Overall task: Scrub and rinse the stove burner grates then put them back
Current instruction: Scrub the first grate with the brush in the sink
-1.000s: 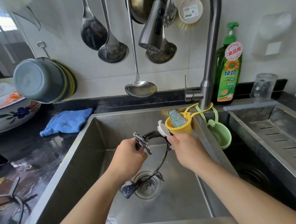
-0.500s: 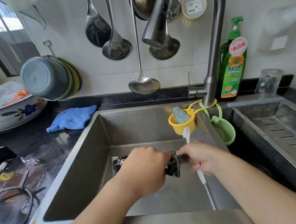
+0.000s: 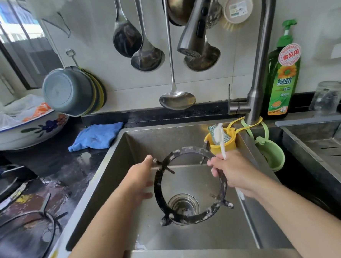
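Over the sink point(image 3: 113, 184), we held the soapy burner grate point(image 3: 189, 187) upright above the drain point(image 3: 183, 204): our left hand point(image 3: 141, 180) gripped its rim, our right hand point(image 3: 234, 170) clasped a white toothbrush point(image 3: 220, 139) (bristles up) against the opposite rim. We judged it best to turn the ring slowly, scrubbing each prong.

A round black metal burner grate point(image 3: 190, 184), streaked with white soap suds, is held up over the stainless-steel sink basin point(image 3: 222, 233), its ring facing the camera and framing the drain point(image 3: 183, 204). Short prongs jut from its rim. A second black grate point(image 3: 34, 222) lies flat on the wet counter at left.
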A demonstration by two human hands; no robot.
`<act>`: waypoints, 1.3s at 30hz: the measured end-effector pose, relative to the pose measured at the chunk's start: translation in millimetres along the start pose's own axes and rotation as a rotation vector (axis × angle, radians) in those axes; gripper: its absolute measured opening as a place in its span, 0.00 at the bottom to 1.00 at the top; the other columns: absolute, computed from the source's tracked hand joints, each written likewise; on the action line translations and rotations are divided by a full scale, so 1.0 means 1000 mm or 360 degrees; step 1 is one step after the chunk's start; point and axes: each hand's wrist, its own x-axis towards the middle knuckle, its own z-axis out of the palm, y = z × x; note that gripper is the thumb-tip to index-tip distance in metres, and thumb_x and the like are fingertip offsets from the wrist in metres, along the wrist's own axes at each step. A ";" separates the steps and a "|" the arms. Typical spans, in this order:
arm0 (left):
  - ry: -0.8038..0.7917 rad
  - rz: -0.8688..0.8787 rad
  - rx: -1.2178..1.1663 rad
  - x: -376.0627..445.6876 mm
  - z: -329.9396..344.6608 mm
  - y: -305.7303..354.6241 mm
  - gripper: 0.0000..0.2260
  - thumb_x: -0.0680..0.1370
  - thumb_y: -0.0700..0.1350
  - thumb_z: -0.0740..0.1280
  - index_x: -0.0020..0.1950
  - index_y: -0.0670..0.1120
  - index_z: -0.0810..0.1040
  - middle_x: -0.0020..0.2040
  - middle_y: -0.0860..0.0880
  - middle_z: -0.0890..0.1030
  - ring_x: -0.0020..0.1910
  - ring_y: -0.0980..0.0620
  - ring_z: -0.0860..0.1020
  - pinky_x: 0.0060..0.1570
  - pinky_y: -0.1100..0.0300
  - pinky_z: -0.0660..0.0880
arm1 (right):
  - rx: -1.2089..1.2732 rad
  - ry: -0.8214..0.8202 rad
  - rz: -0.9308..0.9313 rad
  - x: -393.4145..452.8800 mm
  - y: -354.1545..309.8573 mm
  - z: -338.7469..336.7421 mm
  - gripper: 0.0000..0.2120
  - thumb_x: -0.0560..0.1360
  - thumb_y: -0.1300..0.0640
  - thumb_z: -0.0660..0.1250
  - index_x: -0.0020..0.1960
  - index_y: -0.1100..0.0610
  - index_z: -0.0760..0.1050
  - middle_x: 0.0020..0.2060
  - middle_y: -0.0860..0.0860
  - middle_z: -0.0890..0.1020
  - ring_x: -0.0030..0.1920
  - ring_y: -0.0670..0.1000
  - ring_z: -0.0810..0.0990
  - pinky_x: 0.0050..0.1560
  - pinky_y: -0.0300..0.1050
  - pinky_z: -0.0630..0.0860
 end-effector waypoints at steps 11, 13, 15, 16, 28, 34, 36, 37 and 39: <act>-0.0429 -0.0133 -0.0452 -0.022 0.015 0.012 0.23 0.79 0.66 0.62 0.43 0.46 0.73 0.37 0.47 0.78 0.23 0.53 0.63 0.22 0.65 0.57 | -0.0096 -0.0093 -0.0083 -0.002 0.000 -0.006 0.15 0.85 0.55 0.59 0.47 0.56 0.81 0.36 0.50 0.82 0.28 0.43 0.70 0.30 0.39 0.61; -0.0361 -0.0182 -0.0450 -0.020 0.016 0.010 0.15 0.79 0.56 0.60 0.41 0.46 0.72 0.36 0.46 0.79 0.21 0.54 0.59 0.23 0.66 0.56 | -0.0234 -0.0072 -0.0147 -0.006 -0.002 -0.006 0.17 0.85 0.56 0.58 0.41 0.55 0.80 0.38 0.49 0.83 0.31 0.41 0.73 0.33 0.39 0.64; -0.0305 -0.0179 -0.0493 -0.021 0.020 0.008 0.11 0.76 0.50 0.58 0.40 0.45 0.71 0.36 0.44 0.79 0.21 0.55 0.55 0.23 0.66 0.55 | -0.0293 -0.0049 -0.0178 -0.007 -0.002 -0.004 0.18 0.84 0.55 0.59 0.39 0.55 0.80 0.40 0.47 0.84 0.41 0.49 0.78 0.36 0.39 0.66; -0.0277 -0.0184 -0.0520 -0.021 0.022 0.007 0.10 0.76 0.49 0.58 0.40 0.44 0.71 0.37 0.43 0.79 0.21 0.55 0.55 0.23 0.66 0.55 | -0.0330 0.0004 -0.0182 -0.005 -0.002 -0.002 0.18 0.84 0.54 0.60 0.39 0.54 0.80 0.38 0.45 0.84 0.44 0.53 0.79 0.38 0.39 0.67; -0.0292 -0.0236 -0.0797 -0.018 0.031 0.003 0.09 0.76 0.48 0.58 0.43 0.43 0.70 0.35 0.43 0.76 0.20 0.56 0.54 0.19 0.66 0.56 | -0.0982 0.0071 -0.0565 -0.034 -0.018 0.051 0.13 0.85 0.52 0.55 0.45 0.55 0.70 0.35 0.50 0.73 0.33 0.51 0.68 0.31 0.48 0.61; -0.0312 -0.0221 -0.0820 -0.020 0.030 0.005 0.12 0.78 0.50 0.58 0.46 0.41 0.72 0.38 0.41 0.78 0.21 0.55 0.56 0.20 0.65 0.56 | -0.0616 -0.0051 -0.0209 -0.002 -0.023 0.054 0.12 0.84 0.54 0.55 0.49 0.58 0.74 0.44 0.57 0.79 0.40 0.55 0.72 0.40 0.49 0.67; -0.0360 -0.0234 -0.0857 -0.021 0.029 0.004 0.13 0.79 0.50 0.58 0.45 0.41 0.72 0.38 0.42 0.78 0.20 0.56 0.56 0.19 0.65 0.56 | -0.0395 0.0028 -0.0155 -0.003 -0.023 0.067 0.13 0.84 0.55 0.55 0.47 0.57 0.74 0.39 0.54 0.77 0.38 0.53 0.71 0.39 0.46 0.65; -0.0398 -0.0242 -0.0879 -0.021 0.028 0.005 0.13 0.79 0.50 0.58 0.44 0.41 0.72 0.38 0.42 0.78 0.19 0.56 0.56 0.18 0.65 0.56 | -0.0342 0.0071 -0.0177 -0.004 -0.022 0.074 0.14 0.84 0.54 0.55 0.44 0.56 0.74 0.37 0.53 0.76 0.36 0.53 0.71 0.38 0.47 0.65; -0.0472 -0.0234 -0.0919 -0.021 0.028 0.009 0.13 0.79 0.51 0.57 0.43 0.42 0.72 0.39 0.42 0.78 0.19 0.56 0.57 0.18 0.65 0.55 | -0.0411 0.0038 -0.0290 -0.007 -0.026 0.081 0.15 0.84 0.52 0.56 0.42 0.55 0.74 0.33 0.51 0.75 0.35 0.52 0.70 0.38 0.48 0.65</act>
